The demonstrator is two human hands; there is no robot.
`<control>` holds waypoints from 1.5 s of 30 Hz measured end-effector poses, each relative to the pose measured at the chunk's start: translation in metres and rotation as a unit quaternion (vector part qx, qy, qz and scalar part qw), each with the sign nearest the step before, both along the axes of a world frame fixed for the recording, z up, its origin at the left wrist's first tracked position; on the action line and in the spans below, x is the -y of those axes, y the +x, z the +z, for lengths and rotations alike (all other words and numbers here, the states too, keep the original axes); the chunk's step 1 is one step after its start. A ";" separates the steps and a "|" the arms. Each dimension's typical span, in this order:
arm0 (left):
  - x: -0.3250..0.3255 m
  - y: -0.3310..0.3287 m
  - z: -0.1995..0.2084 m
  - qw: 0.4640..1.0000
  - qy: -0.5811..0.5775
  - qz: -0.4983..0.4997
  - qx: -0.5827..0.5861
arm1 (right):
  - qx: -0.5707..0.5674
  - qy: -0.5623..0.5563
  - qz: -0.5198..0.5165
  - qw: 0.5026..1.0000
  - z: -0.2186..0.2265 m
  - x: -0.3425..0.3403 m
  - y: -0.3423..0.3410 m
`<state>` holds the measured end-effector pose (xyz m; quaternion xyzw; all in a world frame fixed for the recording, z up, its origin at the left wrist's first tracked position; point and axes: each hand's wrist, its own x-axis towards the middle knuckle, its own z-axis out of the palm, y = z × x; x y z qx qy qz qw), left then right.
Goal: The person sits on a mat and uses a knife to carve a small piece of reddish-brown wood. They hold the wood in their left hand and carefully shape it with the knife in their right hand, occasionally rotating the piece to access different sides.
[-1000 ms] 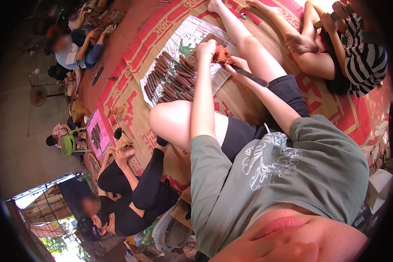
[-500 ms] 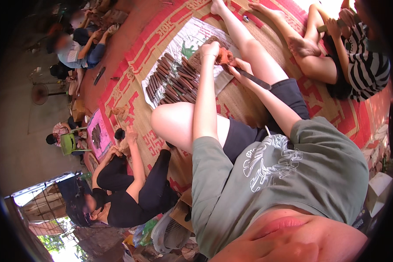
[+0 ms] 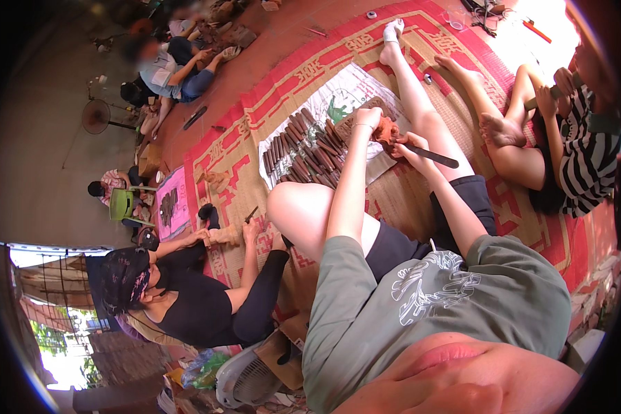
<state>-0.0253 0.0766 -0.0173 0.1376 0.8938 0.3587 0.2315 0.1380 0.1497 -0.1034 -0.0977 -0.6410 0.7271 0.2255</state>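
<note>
"Swung outward since the earlier frame: a black-clad co-worker's hand (image 3: 250, 228), now apart from the other, with a thin dark tool (image 3: 253, 213)."

"And the wearer's 2 hands?"

"Left hand (image 3: 368, 119): fingers closed on a reddish-brown, knobbly carved piece (image 3: 387, 130). Right hand (image 3: 414, 150): fingers wrapped around a long, dark, flat tool (image 3: 438, 158)."

"How do they lie?"

"Piece between both hands, right of the brown slender sticks (image 3: 314, 150). Tool's long axis slants rightward, slightly bodyward. Which hand is nearer the piece? Left, gripping it; tool contact, I can't tell."
</note>
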 end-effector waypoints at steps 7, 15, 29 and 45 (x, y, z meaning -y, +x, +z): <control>0.004 -0.003 -0.008 0.999 0.029 -0.040 -0.004 | -0.014 0.028 -0.050 0.998 -0.009 -0.024 0.002; 0.019 -0.005 -0.024 0.995 0.038 -0.082 -0.039 | -0.008 0.024 -0.028 0.999 -0.005 -0.020 0.007; 0.022 -0.005 -0.024 0.989 0.064 -0.133 -0.007 | 0.006 0.085 -0.028 0.996 -0.011 -0.017 0.011; 0.022 -0.002 -0.011 0.991 0.061 -0.120 0.002 | 0.027 -0.088 0.046 0.995 0.022 0.003 0.009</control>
